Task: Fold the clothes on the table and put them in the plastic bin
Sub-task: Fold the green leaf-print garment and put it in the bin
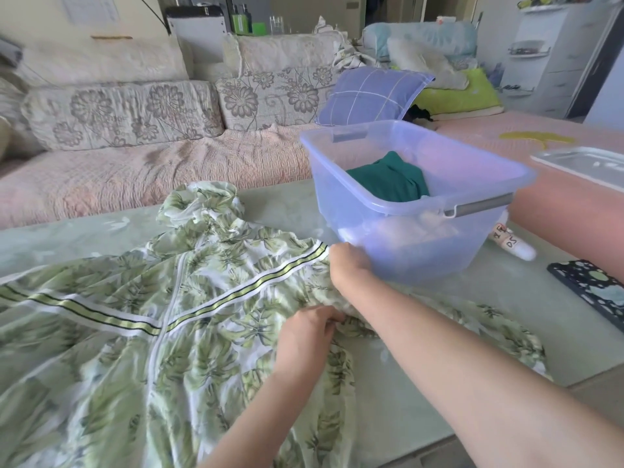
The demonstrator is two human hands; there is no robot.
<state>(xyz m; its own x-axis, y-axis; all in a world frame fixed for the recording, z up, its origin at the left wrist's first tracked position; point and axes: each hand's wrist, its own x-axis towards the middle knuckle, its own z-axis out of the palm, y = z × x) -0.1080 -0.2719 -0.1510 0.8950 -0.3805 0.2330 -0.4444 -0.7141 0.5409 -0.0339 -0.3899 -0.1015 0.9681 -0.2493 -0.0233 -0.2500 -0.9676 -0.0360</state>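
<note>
A green leaf-print hooded jacket with a white zip and striped bands lies spread front-up over the glass table. My right hand grips the jacket's cloth at its right shoulder, beside the bin. Below it, my left hand pinches the bunched cloth under that shoulder. The right sleeve trails off toward the right table edge under my forearm. A clear bluish plastic bin stands at the table's far right, holding a folded dark green garment on top of pale folded items.
A dark patterned phone case lies at the table's right edge. A small white labelled bottle lies behind the bin. A metal tray sits on a pink surface to the right. A floral sofa runs behind the table.
</note>
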